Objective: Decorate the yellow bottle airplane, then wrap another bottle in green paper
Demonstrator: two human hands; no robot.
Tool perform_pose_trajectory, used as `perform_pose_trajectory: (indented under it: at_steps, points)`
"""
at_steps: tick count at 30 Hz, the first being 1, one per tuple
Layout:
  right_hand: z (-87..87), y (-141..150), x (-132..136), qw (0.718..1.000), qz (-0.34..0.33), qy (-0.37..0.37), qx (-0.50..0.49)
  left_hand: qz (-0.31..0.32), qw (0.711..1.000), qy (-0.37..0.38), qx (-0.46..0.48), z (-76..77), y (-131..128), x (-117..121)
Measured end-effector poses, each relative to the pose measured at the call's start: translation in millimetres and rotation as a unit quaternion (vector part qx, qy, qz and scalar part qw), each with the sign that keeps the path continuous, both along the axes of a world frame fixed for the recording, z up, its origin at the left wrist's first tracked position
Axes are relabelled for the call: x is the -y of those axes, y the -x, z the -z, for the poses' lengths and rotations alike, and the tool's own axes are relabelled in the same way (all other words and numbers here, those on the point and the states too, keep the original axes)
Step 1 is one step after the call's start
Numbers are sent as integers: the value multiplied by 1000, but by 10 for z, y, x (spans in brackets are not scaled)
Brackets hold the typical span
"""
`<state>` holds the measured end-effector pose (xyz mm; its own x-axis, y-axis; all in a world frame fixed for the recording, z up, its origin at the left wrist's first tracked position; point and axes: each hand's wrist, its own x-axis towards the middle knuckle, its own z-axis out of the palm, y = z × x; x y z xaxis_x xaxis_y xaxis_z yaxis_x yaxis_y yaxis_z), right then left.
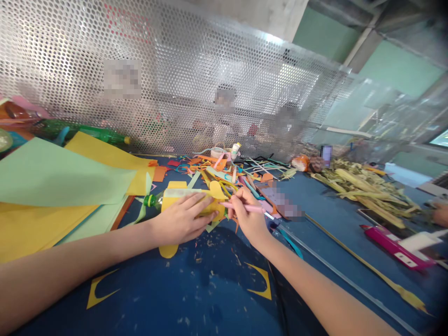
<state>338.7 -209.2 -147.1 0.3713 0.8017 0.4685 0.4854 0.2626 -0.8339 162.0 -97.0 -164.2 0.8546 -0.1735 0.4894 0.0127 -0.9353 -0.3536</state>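
A plastic bottle wrapped in yellow paper [170, 201] lies on its side on the blue table [196, 284], its green cap [150, 201] pointing left. Rounded yellow paper flaps stick out above and below it. My left hand [185, 217] lies over the wrapped bottle, fingers curved around it and holding it down. In my right hand [247, 212] is a pink pen [250, 207], pinched between thumb and fingers. Its tip is at the right end of the yellow paper; whether it touches is too small to tell.
Green paper sheets [63, 177] and yellow sheets pile up at left. Colourful paper scraps [217, 165] lie beyond the bottle. A phone [280, 200], corn husks [364, 186] and a magenta power strip [395, 247] sit at right. A perforated metal screen [189, 74] stands behind, with people beyond.
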Motion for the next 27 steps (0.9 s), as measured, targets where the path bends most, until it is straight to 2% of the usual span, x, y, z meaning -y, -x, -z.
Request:
perform_pose_trajectory:
  at_steps: [20, 27]
  points:
    - [-4, -14, 2, 1000, -2, -8, -19, -3, 1000, -3, 0, 14, 8, 0]
    - [18, 4, 26, 999, -34, 4, 2, -10, 1000, -6, 6, -2, 11, 18]
